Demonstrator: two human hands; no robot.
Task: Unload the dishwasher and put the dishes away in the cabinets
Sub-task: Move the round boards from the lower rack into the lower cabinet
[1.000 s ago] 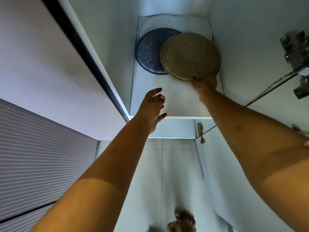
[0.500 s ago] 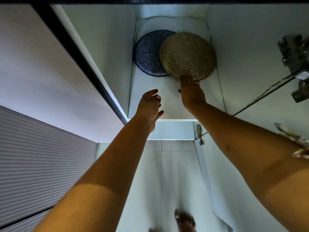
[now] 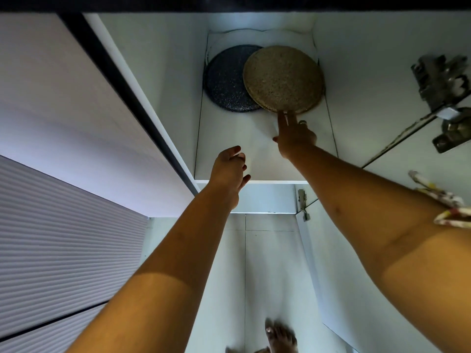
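1. The right hand [image 3: 295, 138] has given up its grip on the near edge of the tan plate [image 3: 283, 79] and slid back toward us. Now just one outstretched finger touches that rim.
2. Nearest of all, a bare foot [image 3: 280, 335] stands on the pale floor below the open cabinet.
3. Further in, the left hand [image 3: 229, 169] hovers over the near edge of the cabinet shelf [image 3: 229, 133], fingers loosely curled and holding nothing.
4. Just past it and to the right, the right hand grips nothing, its fingertip pressing on the plate's rim.
5. At the far end of the shelf, the tan plate lies flat on the right. It overlaps the right side of a dark speckled plate [image 3: 226, 80] lying to its left. A pale curved outline shows behind both, and what it is I cannot tell.
6. On the far right, a metal hinge [image 3: 443, 80] marks the open door.
7. The step looks like the closing touch of stowing this plate: one last nudge. Next, I would say, both hands come out clear of the shelf and go back to the dishwasher for another dish.
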